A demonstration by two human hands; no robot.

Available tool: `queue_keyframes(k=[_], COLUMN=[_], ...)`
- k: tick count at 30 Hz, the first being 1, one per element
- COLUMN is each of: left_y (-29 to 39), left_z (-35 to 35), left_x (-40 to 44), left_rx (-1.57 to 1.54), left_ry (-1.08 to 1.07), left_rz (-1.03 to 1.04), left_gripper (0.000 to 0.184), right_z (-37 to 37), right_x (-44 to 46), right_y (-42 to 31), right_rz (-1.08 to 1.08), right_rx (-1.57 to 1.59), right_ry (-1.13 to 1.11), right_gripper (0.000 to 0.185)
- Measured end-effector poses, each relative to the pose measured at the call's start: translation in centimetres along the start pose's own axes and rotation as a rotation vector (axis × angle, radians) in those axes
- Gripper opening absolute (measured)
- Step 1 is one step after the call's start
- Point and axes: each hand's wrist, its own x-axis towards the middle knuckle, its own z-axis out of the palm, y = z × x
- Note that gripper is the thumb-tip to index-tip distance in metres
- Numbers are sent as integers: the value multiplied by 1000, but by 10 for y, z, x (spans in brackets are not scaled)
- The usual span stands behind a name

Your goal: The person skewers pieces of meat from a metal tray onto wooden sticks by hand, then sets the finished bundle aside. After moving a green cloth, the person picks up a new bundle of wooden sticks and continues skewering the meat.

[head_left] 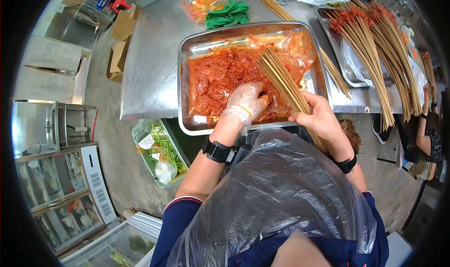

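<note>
Brushed steel worktop (150,70), pretty crowded. Right hand (321,117) grips thin bamboo skewers (283,79) slanting over a steel tray (204,40); left hand (246,100), in a crinkly clear glove, curls at wet red meat (215,70) inside, can't tell if pinching. Behind: bunched green cloth (228,13). Right: red-tipped bundles (368,46) on tray 2 (333,41).

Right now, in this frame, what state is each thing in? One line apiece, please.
Left grip, gloved, touching the food
Right grip, bare, closed around the sticks
Sticks, bundled, slanting over the steel tray
Food, red, spread in the tray
Steel tray, uncovered
Loaded skewers, red at one end, lying across the second tray
Green cloth, crumpled
Bin, open, vegetables inside
Plastic apron, worn, wrinkled
Black wristbands, one on each wrist
</note>
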Motion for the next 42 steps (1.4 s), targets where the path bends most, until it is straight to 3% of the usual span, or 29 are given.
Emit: queue_keyframes(k=[3,7,11,14,16,20,27,29,30,31,33,39,42], left_y=[-8,-9,-28,-21,-15,-11,-7,-20,-24,-26,-30,-16,-22], left_z=[0,-3,7,-10,-11,-4,5,3,-2,-5,-15,-21,-14], left_x=[1,-6,-2,-9,-10,-4,3,3,2,-5,-18,-24,-19], left_rx=[-40,-148,-324,-254,62,46,238,43,-212,-863,-1294,-1720,-1738], left_ry=[15,68,392,376,331,406,297,374,313,207,145,305,354], left_rz=[69,14,21,34,18,9,-6,45,-17,-95,-151,-109,-89], left_gripper=[25,20,16,17,18,22,23,19,15,13,16,25,28], right_z=[0,1,1,1,0,-3,-2,-2,-1,0,4,9,11], right_x=[0,0,-4,-2,-1,-1,2,1,2,3,3,4,3], right_y=[-2,-1,-7,-4,-1,1,3,1,0,0,0,-3,-8], right_rz=[19,16,27,19,11,-2,-20,-9,3,-1,20,54,37], right_rx=[-72,-161,-83,-108,-143,-187,-261,-280,-297,-291,-244,-286,-313], right_ry=[19,53,63,55,65,60,66,60,54,54,31,-23,-6], right_gripper=[36,37,37,36,36,36,37,36,35,35,33,30,30])
